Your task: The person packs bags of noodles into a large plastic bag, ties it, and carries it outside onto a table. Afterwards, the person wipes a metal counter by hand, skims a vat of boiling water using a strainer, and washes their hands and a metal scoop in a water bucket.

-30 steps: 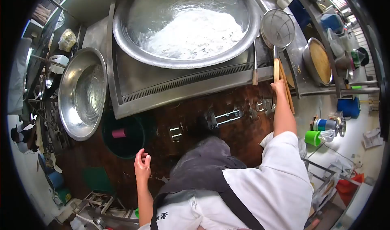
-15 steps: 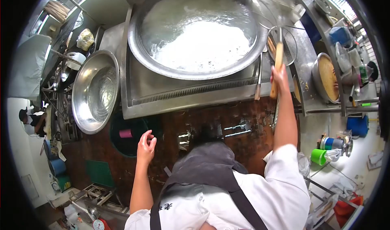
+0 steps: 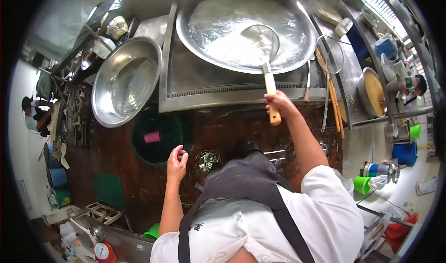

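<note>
My right hand (image 3: 282,104) is closed around the wooden handle of a wire-mesh skimmer (image 3: 269,80). The skimmer's round mesh head lies over the bubbling, steaming water in a large metal cauldron (image 3: 214,61); glare hides whether the mesh dips below the surface. My left hand (image 3: 176,164) hangs in the air with nothing in it, its fingers loosely bent and apart. Beneath it, on the floor, stands a dark green tub (image 3: 139,144) with a pink cylindrical object (image 3: 152,137) inside.
A wide steel basin (image 3: 103,95) stands left of the stove. Long wooden sticks (image 3: 338,107) and another wire strainer (image 3: 325,102) lean at the stove's right. Farther right is a bowl of yellowish-brown contents (image 3: 371,93). Another person (image 3: 42,114) is at far left. The floor looks wet.
My right hand has swung the skimmer left, from the stove's right side to over the cauldron. My left hand stays empty. The whole view has shifted.
</note>
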Tool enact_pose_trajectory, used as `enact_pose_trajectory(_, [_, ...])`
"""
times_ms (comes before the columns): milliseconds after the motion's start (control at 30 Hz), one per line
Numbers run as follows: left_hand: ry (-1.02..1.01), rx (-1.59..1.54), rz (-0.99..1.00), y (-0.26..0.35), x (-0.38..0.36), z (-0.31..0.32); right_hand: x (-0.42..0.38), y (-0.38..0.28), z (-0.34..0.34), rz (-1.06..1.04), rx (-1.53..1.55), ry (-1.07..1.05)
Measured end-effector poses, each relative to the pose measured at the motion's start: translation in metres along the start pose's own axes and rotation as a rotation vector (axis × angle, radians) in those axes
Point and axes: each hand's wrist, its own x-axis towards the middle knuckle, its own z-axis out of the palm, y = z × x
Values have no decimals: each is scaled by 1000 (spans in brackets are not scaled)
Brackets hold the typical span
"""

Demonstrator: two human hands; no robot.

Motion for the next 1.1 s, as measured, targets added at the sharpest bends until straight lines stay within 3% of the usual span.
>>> enact_pose_trajectory(100, [0,-2,38,-11,-10,-16,-16,-1,46,26,108,-91])
enact_pose_trajectory(233, [13,0,83,-24,-15,-42,-60,3,77,-59,-20,-190])
enact_pose_trajectory(400, [40,1,69,-37,-22,-66,-132,26,126,-255,-608,77])
enact_pose_trajectory(433, [40,-1,60,-39,-23,-67,-102,78,121,-598,-940,275])
enact_pose_trajectory(467, [41,-3,50,-41,-23,-68,-96,98,126,-571,-1058,303])
enact_pose_trajectory(500, [32,-9,61,-38,-23,-69,-65,126,114,-449,-1009,271])
enact_pose_trajectory(567, [14,-21,74,-25,-19,-64,-49,136,106,-394,-1031,224])
enact_pose_trajectory(733, [21,-58,100,7,-5,-50,-57,121,115,-642,-1192,310])
enact_pose_trajectory(800, [16,-53,74,24,3,-39,-36,141,104,-487,-1040,252])
enact_pose_trajectory(900, [-7,-62,85,45,18,-15,13,153,82,-633,-1083,262])
enact_pose_trajectory(1000, [46,-49,75,47,38,11,14,66,63,-775,-880,221])
enact_pose_trajectory(1033, [75,22,33,50,52,28,32,1,36,-608,-774,239])
enact_pose_trajectory(1067, [85,48,2,58,56,35,71,-10,9,-707,-478,185])
enact_pose_trajectory(1100, [87,52,-23,65,61,44,57,-60,-9,-443,-25,110])
